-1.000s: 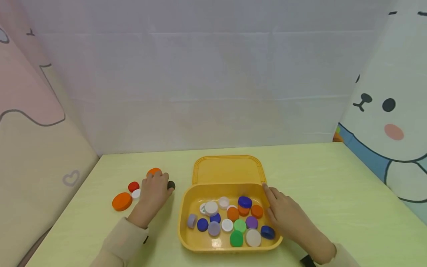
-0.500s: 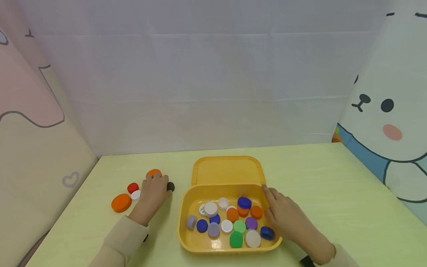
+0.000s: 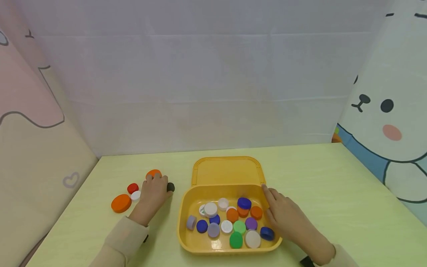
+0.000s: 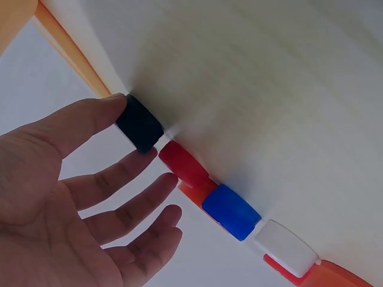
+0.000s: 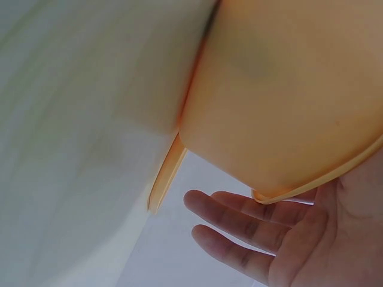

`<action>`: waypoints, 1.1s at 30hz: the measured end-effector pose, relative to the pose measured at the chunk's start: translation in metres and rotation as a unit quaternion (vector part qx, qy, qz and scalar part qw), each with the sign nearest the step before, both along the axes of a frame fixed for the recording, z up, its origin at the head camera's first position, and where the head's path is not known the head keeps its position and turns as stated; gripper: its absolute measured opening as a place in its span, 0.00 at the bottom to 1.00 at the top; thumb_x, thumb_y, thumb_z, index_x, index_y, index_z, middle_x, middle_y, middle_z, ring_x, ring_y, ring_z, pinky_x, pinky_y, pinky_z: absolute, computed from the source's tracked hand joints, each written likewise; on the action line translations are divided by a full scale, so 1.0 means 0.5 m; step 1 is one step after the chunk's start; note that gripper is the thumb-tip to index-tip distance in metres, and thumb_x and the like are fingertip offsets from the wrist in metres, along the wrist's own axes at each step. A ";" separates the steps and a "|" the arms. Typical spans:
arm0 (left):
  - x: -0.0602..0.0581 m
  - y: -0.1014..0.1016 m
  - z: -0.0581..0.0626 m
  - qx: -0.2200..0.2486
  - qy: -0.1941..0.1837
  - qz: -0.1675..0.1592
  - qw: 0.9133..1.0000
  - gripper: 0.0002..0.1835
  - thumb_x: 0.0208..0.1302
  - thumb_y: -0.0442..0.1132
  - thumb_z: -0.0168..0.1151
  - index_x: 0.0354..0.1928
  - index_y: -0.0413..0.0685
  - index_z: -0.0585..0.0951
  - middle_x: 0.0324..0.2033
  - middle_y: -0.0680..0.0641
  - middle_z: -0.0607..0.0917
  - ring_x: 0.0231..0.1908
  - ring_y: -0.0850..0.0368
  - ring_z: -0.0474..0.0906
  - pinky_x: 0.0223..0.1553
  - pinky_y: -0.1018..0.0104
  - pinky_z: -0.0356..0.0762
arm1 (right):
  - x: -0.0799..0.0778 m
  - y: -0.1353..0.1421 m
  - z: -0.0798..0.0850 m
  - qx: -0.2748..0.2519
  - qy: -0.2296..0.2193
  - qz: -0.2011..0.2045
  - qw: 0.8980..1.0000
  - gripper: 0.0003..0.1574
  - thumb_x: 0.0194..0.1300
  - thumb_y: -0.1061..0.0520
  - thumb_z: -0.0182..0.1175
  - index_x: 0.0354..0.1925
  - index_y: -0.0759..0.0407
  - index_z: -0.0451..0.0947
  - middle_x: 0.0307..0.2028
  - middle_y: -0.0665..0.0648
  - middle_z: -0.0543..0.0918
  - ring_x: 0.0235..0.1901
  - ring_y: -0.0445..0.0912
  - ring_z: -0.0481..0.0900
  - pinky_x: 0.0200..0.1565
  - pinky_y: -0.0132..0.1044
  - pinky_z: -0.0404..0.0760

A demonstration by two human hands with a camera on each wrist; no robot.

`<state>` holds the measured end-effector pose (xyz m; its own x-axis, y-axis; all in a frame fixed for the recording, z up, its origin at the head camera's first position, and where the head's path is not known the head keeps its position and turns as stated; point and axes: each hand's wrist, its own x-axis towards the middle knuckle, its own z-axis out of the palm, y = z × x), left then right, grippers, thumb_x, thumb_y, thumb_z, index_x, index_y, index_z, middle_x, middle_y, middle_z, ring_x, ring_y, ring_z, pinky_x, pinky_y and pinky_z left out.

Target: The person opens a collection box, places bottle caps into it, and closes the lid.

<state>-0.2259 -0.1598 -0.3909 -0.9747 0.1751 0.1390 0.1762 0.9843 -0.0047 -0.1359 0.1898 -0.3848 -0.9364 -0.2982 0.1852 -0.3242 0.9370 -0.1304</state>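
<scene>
My left hand (image 3: pixel 154 193) pinches a black bottle cap (image 4: pixel 139 124) between thumb and index finger on the table, its other fingers loosely bent. In the left wrist view, a red cap (image 4: pixel 184 163), a blue cap (image 4: pixel 231 212) and a white cap (image 4: pixel 287 248) stand beside it. The head view shows large orange caps (image 3: pixel 121 203); the blue one is hidden there by the hand. My right hand (image 3: pixel 287 217) holds the right rim of a yellow box (image 3: pixel 230 250), thumb inside and fingers outside. Several coloured caps, including a green cap (image 3: pixel 236 240), lie in the box.
The yellow lid (image 3: pixel 228 170) lies flat on the table behind the box. A pale cloth wall (image 3: pixel 213 85) rises at the back of the light green table (image 3: pixel 320 185). Printed cartoon cloths (image 3: pixel 393 111) close off both sides.
</scene>
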 end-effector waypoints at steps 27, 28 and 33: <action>0.072 0.060 0.093 0.032 0.105 -0.054 0.993 0.19 0.47 0.47 0.70 0.32 0.39 0.77 0.33 0.41 0.78 0.39 0.41 0.72 0.43 0.53 0.73 | -0.002 0.002 -0.002 -0.007 0.004 -0.002 1.000 0.34 0.60 0.58 0.54 0.63 0.66 0.60 0.53 0.64 0.74 0.46 0.54 0.77 0.45 0.48 0.78; 0.077 0.066 0.096 0.029 0.105 -0.056 0.993 0.20 0.47 0.48 0.70 0.33 0.39 0.77 0.35 0.41 0.79 0.40 0.41 0.72 0.44 0.53 0.73 | -0.002 0.002 -0.002 -0.007 0.003 -0.002 1.000 0.34 0.60 0.58 0.54 0.63 0.66 0.60 0.53 0.63 0.74 0.46 0.54 0.77 0.45 0.48 0.78; 0.101 0.091 0.107 0.009 0.105 -0.072 0.992 0.23 0.48 0.50 0.69 0.37 0.39 0.78 0.39 0.41 0.79 0.42 0.42 0.72 0.47 0.54 0.73 | -0.002 0.001 0.001 -0.006 0.003 -0.001 1.000 0.34 0.60 0.58 0.53 0.63 0.66 0.60 0.53 0.63 0.74 0.47 0.54 0.77 0.46 0.48 0.78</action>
